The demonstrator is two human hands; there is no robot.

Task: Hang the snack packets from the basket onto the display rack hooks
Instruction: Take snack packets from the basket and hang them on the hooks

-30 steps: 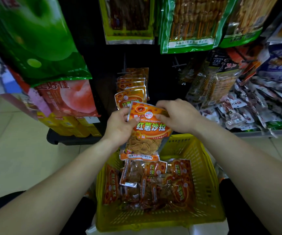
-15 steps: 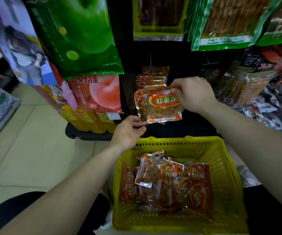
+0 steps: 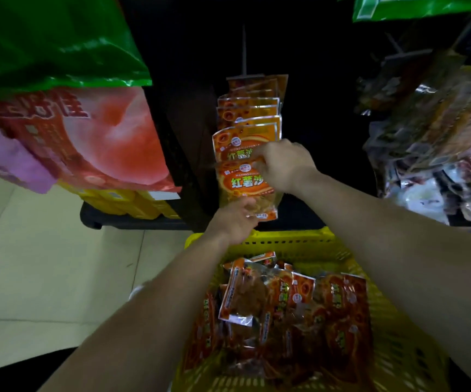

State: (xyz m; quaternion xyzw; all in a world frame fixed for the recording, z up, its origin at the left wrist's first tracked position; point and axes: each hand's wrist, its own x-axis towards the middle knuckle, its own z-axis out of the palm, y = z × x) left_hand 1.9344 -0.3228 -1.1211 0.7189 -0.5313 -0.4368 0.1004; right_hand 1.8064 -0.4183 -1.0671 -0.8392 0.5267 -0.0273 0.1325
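An orange snack packet (image 3: 242,185) hangs at the front of a row of like packets (image 3: 250,108) on a rack hook. My right hand (image 3: 284,165) pinches its upper right corner. My left hand (image 3: 235,219) grips its lower edge from below. The hook itself is hidden behind the packets. Below my arms stands a yellow basket (image 3: 285,240) holding several more orange packets (image 3: 285,304).
Large green and pink-red bags (image 3: 67,114) hang at the left over yellow boxes (image 3: 132,202). Dark and silvery snack bags (image 3: 438,154) crowd the shelf at the right. A black rack base (image 3: 132,222) sits on the tiled floor (image 3: 39,273).
My left hand has risen from the basket rim and taken the packet's lower edge. The right hand has lowered the packet in front of the hanging row. The camera has moved closer.
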